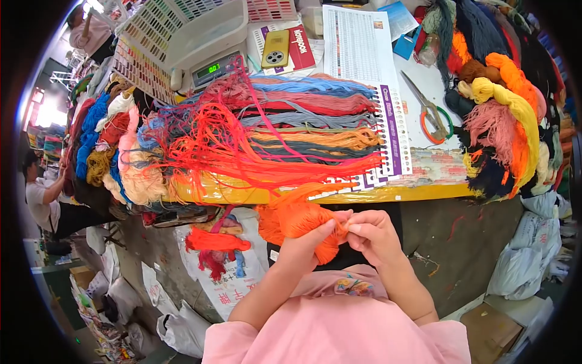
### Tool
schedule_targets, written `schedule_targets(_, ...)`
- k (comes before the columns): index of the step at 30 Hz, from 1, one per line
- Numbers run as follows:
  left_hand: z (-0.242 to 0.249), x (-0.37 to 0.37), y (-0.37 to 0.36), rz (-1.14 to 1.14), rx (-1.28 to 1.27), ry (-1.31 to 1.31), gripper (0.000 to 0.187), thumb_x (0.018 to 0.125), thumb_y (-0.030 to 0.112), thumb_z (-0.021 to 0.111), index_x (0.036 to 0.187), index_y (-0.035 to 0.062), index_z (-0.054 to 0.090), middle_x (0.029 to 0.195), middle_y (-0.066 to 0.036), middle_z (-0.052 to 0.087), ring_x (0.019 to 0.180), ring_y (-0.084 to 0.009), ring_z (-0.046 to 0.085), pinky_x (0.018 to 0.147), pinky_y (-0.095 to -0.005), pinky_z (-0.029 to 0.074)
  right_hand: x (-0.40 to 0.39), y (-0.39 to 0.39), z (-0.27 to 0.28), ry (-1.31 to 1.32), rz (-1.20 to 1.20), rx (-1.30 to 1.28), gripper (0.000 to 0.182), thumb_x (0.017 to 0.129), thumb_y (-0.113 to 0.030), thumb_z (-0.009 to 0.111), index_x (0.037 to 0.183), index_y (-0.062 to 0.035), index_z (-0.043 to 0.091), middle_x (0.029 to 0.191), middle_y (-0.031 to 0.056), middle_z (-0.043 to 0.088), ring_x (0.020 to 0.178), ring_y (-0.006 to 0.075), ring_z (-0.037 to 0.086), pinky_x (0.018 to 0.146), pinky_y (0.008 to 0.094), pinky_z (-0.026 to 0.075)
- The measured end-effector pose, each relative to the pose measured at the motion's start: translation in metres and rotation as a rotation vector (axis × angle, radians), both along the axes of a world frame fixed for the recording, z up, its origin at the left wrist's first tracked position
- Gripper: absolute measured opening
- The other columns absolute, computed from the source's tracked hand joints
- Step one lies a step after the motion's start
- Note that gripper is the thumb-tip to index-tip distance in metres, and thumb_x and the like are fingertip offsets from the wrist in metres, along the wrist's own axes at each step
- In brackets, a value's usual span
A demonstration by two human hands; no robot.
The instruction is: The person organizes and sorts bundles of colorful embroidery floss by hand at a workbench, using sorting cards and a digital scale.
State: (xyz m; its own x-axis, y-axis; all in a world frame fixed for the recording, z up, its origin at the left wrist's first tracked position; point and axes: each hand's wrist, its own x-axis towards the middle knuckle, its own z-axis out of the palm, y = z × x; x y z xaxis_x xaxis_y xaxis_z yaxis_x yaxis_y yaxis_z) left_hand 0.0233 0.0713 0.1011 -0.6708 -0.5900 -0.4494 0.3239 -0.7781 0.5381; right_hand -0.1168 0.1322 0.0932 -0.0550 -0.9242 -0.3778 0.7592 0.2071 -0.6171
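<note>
A thick skein of orange thread [297,219] hangs in front of my body, just off the table's edge. My left hand [307,242] is wrapped round its right end. Close beside it, my right hand [373,235] pinches some orange strands at the end of the skein, fingertips near those of the left. Beyond my hands, long bundles of coloured thread [303,118] in blue, red, grey, tan and coral lie across the table, their right ends at the holes of a purple and white thread card [391,130]. Loose coral strands [206,139] tangle at their left ends.
Scissors [427,109] with orange and green handles lie right of the card. Behind are a scale [215,68], a white bin [209,30], a phone [276,48] and colour charts [145,67]. Yarn heaps [503,109] flank both sides. Another person [45,194] sits far left.
</note>
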Motion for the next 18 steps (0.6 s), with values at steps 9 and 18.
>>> schedule_targets(9,0.002,0.001,0.0,0.055,0.02,0.011,0.025,0.083,0.009,0.048,0.103,-0.0067,0.05,0.111,-0.016,0.049,0.096,-0.0202,0.051,0.078,-0.0314,0.045,0.008,-0.006,0.014,0.287,0.066,0.076,0.01,0.073,0.002,0.056,0.081,0.0055,0.06,0.075,0.008,0.057,0.047,0.006,0.046,0.037,0.0152,0.03)
schedule_targets(18,-0.002,-0.001,0.001,0.092,0.142,0.01,0.023,0.082,0.006,0.048,0.101,-0.0062,0.049,0.104,-0.016,0.053,0.093,-0.0219,0.053,0.076,-0.0314,0.046,0.005,-0.003,0.007,0.193,0.06,0.035,0.009,0.072,0.001,0.057,0.08,0.0037,0.061,0.068,0.0042,0.055,0.045,0.002,0.038,0.037,0.016,0.025)
